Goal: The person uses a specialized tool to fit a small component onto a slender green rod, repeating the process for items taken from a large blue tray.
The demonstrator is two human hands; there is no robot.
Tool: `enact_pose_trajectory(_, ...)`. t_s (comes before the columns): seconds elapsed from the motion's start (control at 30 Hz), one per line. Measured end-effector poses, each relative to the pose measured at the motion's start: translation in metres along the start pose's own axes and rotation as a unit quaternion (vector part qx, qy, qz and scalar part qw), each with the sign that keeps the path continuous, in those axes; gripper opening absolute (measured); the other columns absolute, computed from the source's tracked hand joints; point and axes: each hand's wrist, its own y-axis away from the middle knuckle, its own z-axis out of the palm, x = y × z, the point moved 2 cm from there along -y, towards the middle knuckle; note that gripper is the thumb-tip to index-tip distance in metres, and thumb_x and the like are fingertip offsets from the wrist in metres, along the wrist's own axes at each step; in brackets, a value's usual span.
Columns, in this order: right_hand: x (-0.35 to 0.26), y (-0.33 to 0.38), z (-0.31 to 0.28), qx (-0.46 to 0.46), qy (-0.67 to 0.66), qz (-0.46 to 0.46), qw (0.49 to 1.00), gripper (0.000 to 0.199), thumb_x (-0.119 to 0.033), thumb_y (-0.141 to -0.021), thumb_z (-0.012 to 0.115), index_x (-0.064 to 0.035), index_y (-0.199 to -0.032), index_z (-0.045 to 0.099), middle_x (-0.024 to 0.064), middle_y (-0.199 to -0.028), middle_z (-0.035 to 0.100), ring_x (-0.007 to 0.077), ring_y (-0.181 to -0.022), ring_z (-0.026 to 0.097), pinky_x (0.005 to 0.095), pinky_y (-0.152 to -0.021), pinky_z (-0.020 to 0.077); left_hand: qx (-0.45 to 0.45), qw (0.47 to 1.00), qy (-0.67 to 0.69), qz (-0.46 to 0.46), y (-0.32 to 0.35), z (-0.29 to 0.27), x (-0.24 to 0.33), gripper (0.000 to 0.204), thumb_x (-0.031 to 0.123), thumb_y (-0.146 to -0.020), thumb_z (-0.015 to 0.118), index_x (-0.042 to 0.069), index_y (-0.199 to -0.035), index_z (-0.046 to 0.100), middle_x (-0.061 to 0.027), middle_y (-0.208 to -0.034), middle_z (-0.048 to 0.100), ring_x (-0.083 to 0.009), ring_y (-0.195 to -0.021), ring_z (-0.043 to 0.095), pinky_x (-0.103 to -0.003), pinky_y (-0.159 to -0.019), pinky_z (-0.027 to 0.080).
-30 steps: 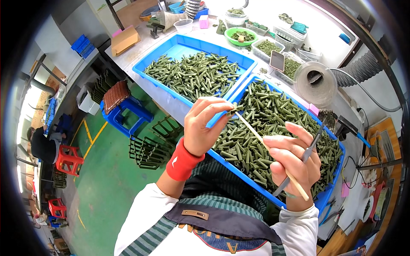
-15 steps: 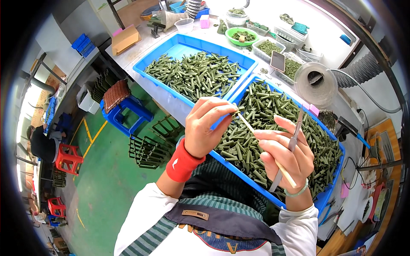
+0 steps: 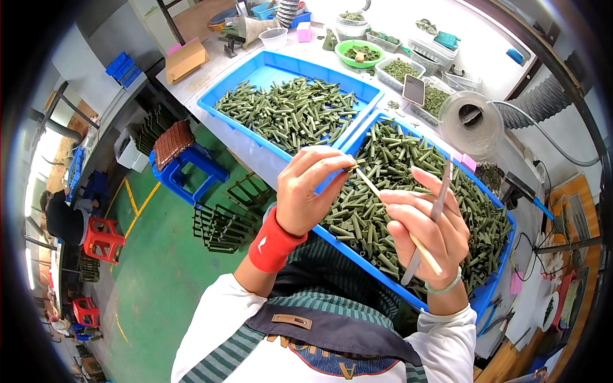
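My left hand (image 3: 310, 188), with a red wristband, is closed in a pinch on a small greenish piece (image 3: 352, 165), mostly hidden by the fingertips. Against that piece rests the tip of a thin wooden stick (image 3: 368, 182), held in my closed right hand (image 3: 431, 233). A slim flat metal tool (image 3: 440, 201), its exact kind unclear, also passes between the right fingers. Both hands hover over a blue tray (image 3: 371, 270) heaped with short dark-green tubes (image 3: 408, 153).
Another blue tray (image 3: 271, 62) of green tubes adjoins at the far left. Behind stand a green bowl (image 3: 345, 48), plastic tubs and a phone (image 3: 414, 90). A clear funnel (image 3: 456, 131) on a grey hose is at the right. A blue stool (image 3: 191, 169) stands on the floor.
Both hands hold almost the same pose. The metal tool and the stick in my right hand have shifted very slightly.
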Motion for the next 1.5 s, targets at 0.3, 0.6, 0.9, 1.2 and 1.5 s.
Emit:
enact_pose_trajectory(0.3, -0.008, 0.001, -0.013, 0.002, 0.000, 0.004, 1.000, 0.018, -0.020, -0.095, 0.076, -0.0040, -0.099, 0.068, 0.0108, -0.093, 0.077, 0.0255, -0.082, 0.076, 0.0477, -0.093, 0.0610, 0.002, 0.999, 0.008, -0.037, 0.003, -0.002, -0.001, 0.031, -0.010, -0.079, 0.079, 0.003, -0.107, 0.077, -0.0114, -0.106, 0.075, -0.0246, -0.095, 0.074, -0.033, -0.081, 0.059)
enact_pose_trajectory(0.6, -0.005, -0.001, -0.005, 0.000, -0.004, 0.003, 1.000, 0.019, -0.019, -0.090, 0.081, -0.0043, -0.096, 0.070, 0.0101, -0.092, 0.077, 0.0254, -0.082, 0.076, 0.0473, -0.095, 0.0610, -0.009, 1.000, -0.010, -0.012, 0.003, -0.001, -0.002, 0.032, -0.009, -0.079, 0.080, 0.004, -0.108, 0.077, -0.0108, -0.105, 0.075, -0.0244, -0.095, 0.074, -0.033, -0.080, 0.060)
enact_pose_trajectory(0.9, 0.005, 0.002, -0.010, 0.062, -0.036, 0.036, 0.997, 0.020, -0.016, -0.090, 0.082, -0.0023, -0.098, 0.070, 0.0109, -0.086, 0.077, 0.0254, -0.079, 0.077, 0.0517, -0.093, 0.0602, -0.013, 0.997, 0.072, -0.012, 0.004, -0.001, -0.003, 0.035, -0.013, -0.080, 0.074, 0.004, -0.111, 0.077, -0.0118, -0.109, 0.074, -0.0247, -0.100, 0.074, -0.034, -0.086, 0.060)
enact_pose_trajectory(1.2, -0.003, 0.001, -0.014, 0.033, -0.040, 0.026, 0.998, 0.020, -0.019, -0.091, 0.081, -0.0049, -0.100, 0.069, 0.0105, -0.088, 0.078, 0.0242, -0.078, 0.076, 0.0497, -0.096, 0.0589, 0.008, 0.996, 0.082, -0.025, 0.004, -0.001, -0.004, 0.028, -0.007, -0.081, 0.078, 0.006, -0.106, 0.077, -0.0093, -0.105, 0.074, -0.0262, -0.097, 0.073, -0.035, -0.083, 0.060)
enact_pose_trajectory(1.5, -0.002, 0.000, -0.010, 0.012, -0.017, 0.026, 0.999, 0.019, -0.011, -0.088, 0.081, -0.0043, -0.100, 0.069, 0.0091, -0.090, 0.077, 0.0242, -0.082, 0.076, 0.0495, -0.096, 0.0590, -0.007, 1.000, -0.005, 0.027, 0.004, -0.002, -0.008, 0.034, -0.010, -0.073, 0.076, 0.007, -0.103, 0.078, -0.0064, -0.104, 0.076, -0.0253, -0.101, 0.069, -0.037, -0.090, 0.056)
